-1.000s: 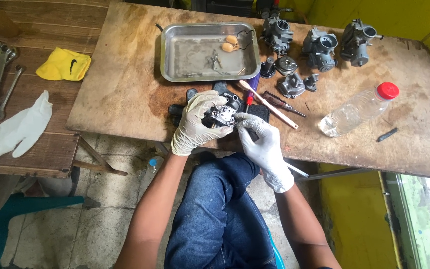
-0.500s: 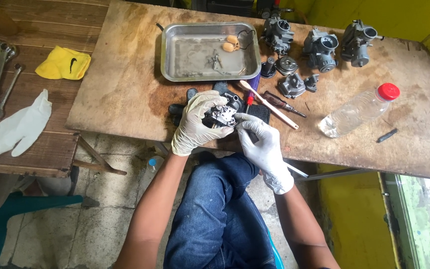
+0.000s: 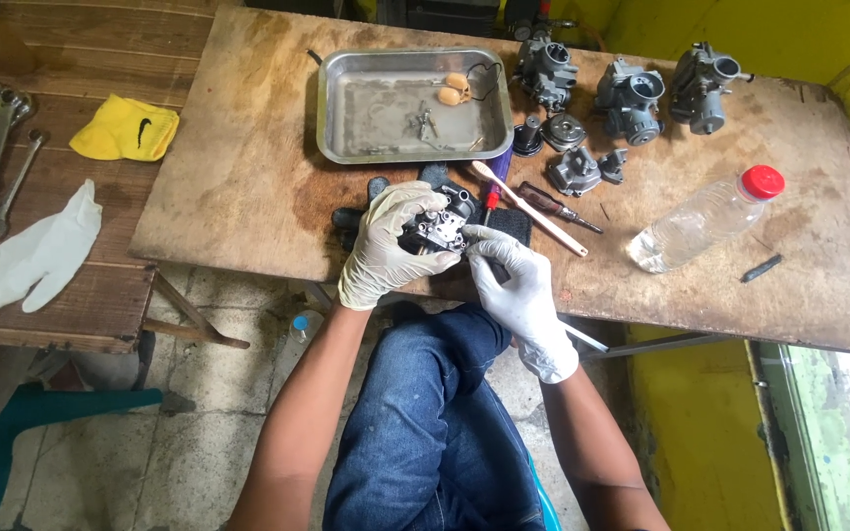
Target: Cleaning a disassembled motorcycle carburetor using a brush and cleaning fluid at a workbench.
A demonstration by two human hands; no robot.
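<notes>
Near the middle of the frame, the left hand point(image 3: 391, 246) in a white glove has its grip closed around a small dark metal engine part point(image 3: 435, 231) over the brown wooden tabletop point(image 3: 248, 177) edge. The right hand point(image 3: 514, 280) pinches at it. Tiny bits could slip and drop to the floor. A clear plastic bottle with a red cap point(image 3: 705, 218) lies at right

Worn plywood table top point(image 3: 248, 177), rough, matt, oil-stained. Steel tray point(image 3: 341, 128), dull sheen, scuffed. Carburettor part point(image 3: 437, 228) in hand: grey cast metal, matt. Both hands in thin white rubber-like gloves, smooth; spare glove point(image 3: 31, 256) likewise. Clear plastic bottle point(image 3: 696, 221), glossy, red cap. Yellow cloth point(image 3: 125, 130), soft.
</notes>
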